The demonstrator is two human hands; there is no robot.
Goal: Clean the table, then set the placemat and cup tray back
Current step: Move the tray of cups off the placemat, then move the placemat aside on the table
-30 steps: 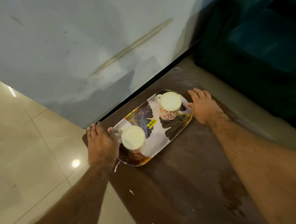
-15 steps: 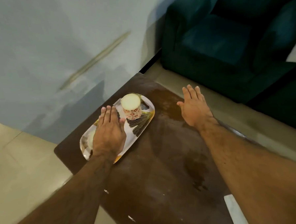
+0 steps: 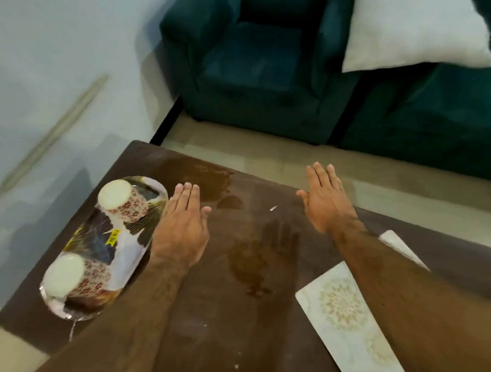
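Hovering both flat, empty hands, left hand beside the patterned oval cup tray and right hand over the damp brown surface, you are judging placement; the pale floral placemat needs centring next.

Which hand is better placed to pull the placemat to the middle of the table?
The right hand, probably. Its forearm already lies over the placemat at the table's near right. The left hand is beside the cup tray, on the far side from it.
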